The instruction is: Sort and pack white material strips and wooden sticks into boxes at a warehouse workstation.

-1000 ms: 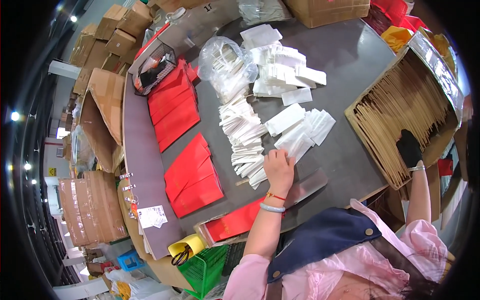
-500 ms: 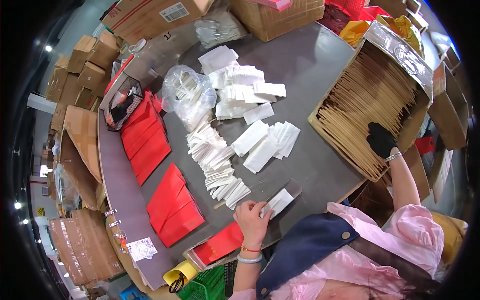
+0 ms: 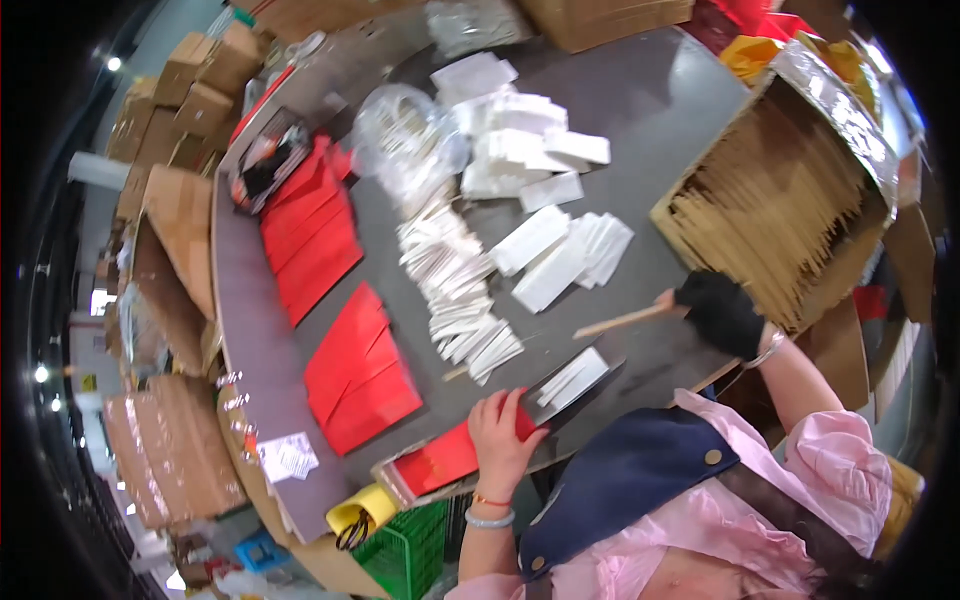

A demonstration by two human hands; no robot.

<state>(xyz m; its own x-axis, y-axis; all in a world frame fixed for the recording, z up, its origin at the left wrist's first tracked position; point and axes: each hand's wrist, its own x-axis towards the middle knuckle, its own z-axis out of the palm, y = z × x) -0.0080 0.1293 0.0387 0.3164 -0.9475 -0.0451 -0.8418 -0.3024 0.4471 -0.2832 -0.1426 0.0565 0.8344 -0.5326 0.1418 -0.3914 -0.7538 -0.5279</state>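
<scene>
- Red sleeve (image 3: 437, 463): lies along the near edge of the worktop (image 3: 640, 110); left hand (image 3: 500, 435) rests over its right end, apparently steadying it; whether it pinches cannot be told.
- Wooden stick (image 3: 625, 322): gripped near one end by the gloved right hand (image 3: 720, 313), leaving most of its length free.
- White packets (image 3: 572, 378): just right of the left hand.
- Carton (image 3: 838, 108): beside the right hand, presumably for easy reach.

A wide head-worn fisheye view looks down across the table (image 3: 650, 110).
</scene>
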